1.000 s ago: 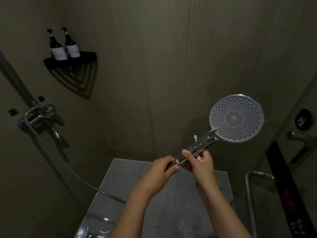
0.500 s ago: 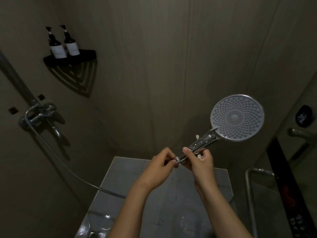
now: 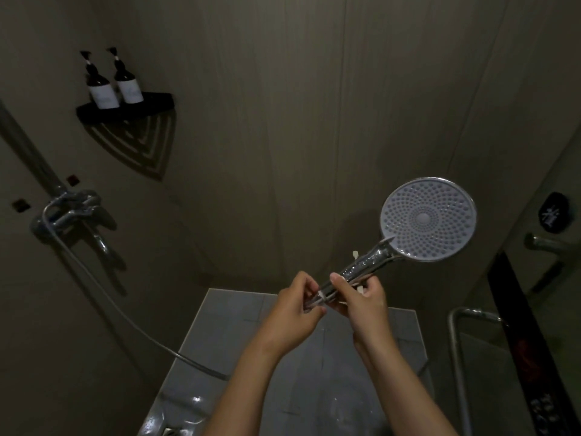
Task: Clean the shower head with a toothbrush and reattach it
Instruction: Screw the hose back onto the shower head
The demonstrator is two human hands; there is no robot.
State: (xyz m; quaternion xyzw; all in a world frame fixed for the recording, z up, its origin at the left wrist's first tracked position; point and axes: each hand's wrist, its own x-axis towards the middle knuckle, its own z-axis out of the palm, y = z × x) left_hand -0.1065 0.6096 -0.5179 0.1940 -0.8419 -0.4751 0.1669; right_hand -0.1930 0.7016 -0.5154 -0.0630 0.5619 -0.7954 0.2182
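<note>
Almost nothing has moved in the last second: both hands stay at the handle's lower end, and the view is nudged slightly. Now the right hand (image 3: 366,305) grips the chrome handle (image 3: 361,270) of the shower head (image 3: 428,219), held in the air at right with its nozzle face toward the camera. The left hand (image 3: 294,313) pinches the handle's bottom tip, fingers curled. A thin white piece (image 3: 355,254) shows behind the handle, too small to identify. At left the hose (image 3: 176,352) runs from the tap (image 3: 70,212) down behind the left forearm, its end hidden.
</note>
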